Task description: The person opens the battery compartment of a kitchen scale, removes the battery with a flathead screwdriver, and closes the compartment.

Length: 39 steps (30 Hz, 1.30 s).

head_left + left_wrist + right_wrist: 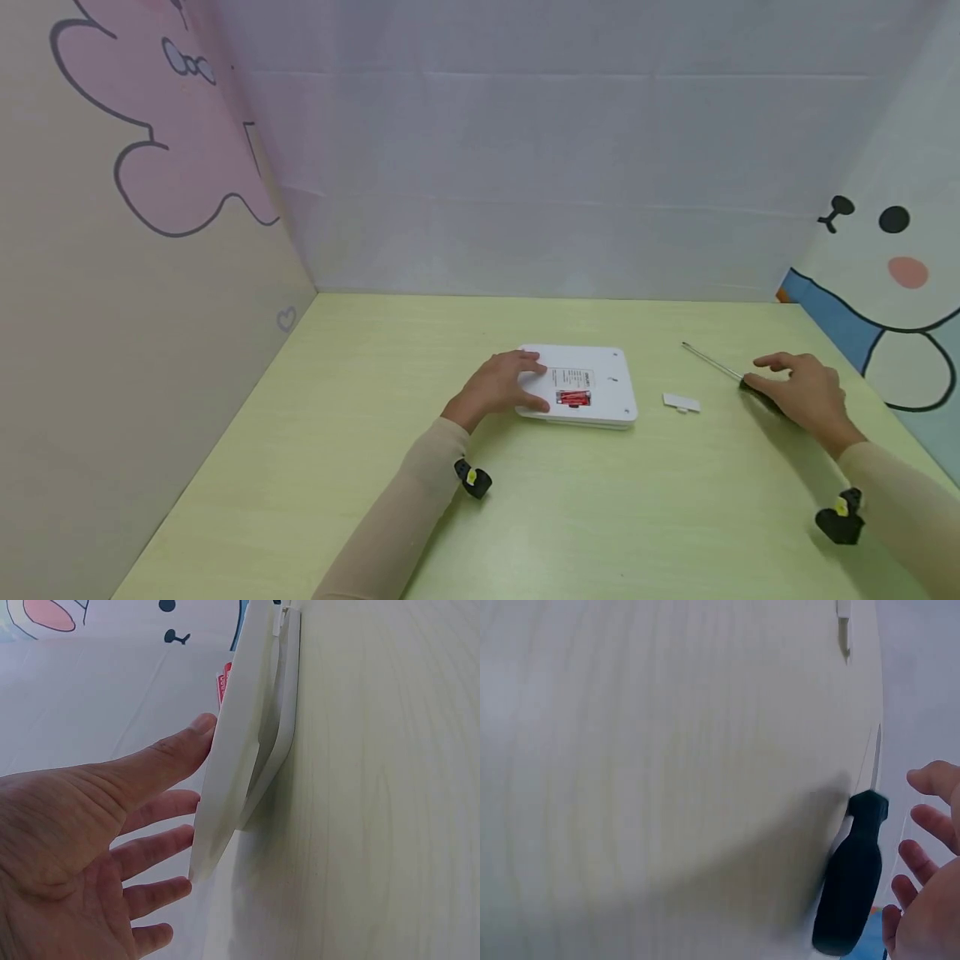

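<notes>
A flat white device [611, 400] lies on the table with a label, screw holes and an uncovered compartment of red batteries [573, 398] facing up. My left hand [504, 385] rests at its left end, thumb and fingers spread; in the left wrist view the fingertips touch the edge of the white casing [232, 757]. To the right, my right hand [810, 398] is over a screwdriver [712, 362] lying on the table. The right wrist view shows its dark handle [849, 892] beside the loosely bent fingers [930, 821], with a gap between them.
Between the device and the screwdriver lies a small white battery cover [681, 402] with a tab. The pale yellow-green table [570, 517] meets a white curtain [525, 167] at the back, and printed panels stand on the left and right.
</notes>
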Each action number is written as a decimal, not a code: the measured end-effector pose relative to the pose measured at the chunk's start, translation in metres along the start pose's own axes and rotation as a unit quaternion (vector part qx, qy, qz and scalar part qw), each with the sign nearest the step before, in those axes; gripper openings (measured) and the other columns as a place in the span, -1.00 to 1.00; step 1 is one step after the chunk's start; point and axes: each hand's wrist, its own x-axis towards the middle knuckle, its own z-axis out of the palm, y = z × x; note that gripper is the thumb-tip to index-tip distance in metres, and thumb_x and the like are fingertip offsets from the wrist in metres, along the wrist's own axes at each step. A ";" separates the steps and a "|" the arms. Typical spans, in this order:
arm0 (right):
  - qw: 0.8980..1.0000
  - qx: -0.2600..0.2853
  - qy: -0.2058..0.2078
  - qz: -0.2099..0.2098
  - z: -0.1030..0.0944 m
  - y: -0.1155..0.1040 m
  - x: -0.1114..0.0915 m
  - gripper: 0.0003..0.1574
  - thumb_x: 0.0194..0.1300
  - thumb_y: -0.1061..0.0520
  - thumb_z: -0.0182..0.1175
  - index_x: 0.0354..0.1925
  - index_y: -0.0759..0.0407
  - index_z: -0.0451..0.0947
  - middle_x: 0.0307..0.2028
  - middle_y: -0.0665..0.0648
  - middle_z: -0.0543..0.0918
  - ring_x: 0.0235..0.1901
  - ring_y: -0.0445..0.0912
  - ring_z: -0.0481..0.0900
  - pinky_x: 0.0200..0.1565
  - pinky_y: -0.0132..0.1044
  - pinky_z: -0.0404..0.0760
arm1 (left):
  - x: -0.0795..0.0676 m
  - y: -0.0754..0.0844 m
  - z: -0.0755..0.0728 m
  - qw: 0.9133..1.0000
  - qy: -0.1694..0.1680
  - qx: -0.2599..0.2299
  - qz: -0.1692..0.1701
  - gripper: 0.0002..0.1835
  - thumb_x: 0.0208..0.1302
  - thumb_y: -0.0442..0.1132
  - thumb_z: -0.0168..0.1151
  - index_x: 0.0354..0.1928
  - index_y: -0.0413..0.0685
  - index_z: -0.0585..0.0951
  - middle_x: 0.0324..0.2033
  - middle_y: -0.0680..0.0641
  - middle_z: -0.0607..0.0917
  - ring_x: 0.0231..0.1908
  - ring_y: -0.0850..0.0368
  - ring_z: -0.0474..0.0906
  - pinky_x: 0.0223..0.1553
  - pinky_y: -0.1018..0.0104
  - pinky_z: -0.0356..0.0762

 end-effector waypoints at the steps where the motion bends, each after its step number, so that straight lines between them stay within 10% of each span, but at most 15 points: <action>1: 1.000 0.001 0.006 -0.012 0.001 -0.006 0.002 -0.36 0.38 -0.15 0.13 0.10 0.37 0.51 0.03 0.53 0.48 -0.05 0.37 0.38 -0.20 0.27 0.27 | 0.000 0.000 0.000 1.000 0.000 0.000 0.000 -0.30 0.04 0.08 0.50 0.28 0.18 0.54 0.41 0.14 0.36 0.47 0.05 0.14 0.49 0.03 0.04; 19: 0.958 0.075 -0.112 -0.253 0.054 -0.159 0.001 -0.84 0.24 0.15 0.30 -0.23 0.18 0.72 -0.42 -0.04 0.61 -0.30 -0.07 0.46 -0.22 -0.24 0.39 | 0.004 -0.003 0.002 1.000 0.002 0.008 0.007 -0.30 0.04 0.10 0.49 0.27 0.18 0.55 0.41 0.14 0.36 0.46 0.05 0.16 0.48 0.05 0.08; 39: 0.947 0.037 -0.129 -0.294 0.068 -0.180 -0.002 -0.90 0.19 0.20 0.30 -0.31 0.09 0.74 -0.37 -0.07 0.64 -0.31 -0.12 0.40 -0.24 -0.27 0.36 | 0.002 0.000 0.001 1.000 -0.002 0.013 0.003 -0.30 0.05 0.11 0.48 0.28 0.20 0.54 0.41 0.15 0.36 0.46 0.06 0.16 0.46 0.07 0.13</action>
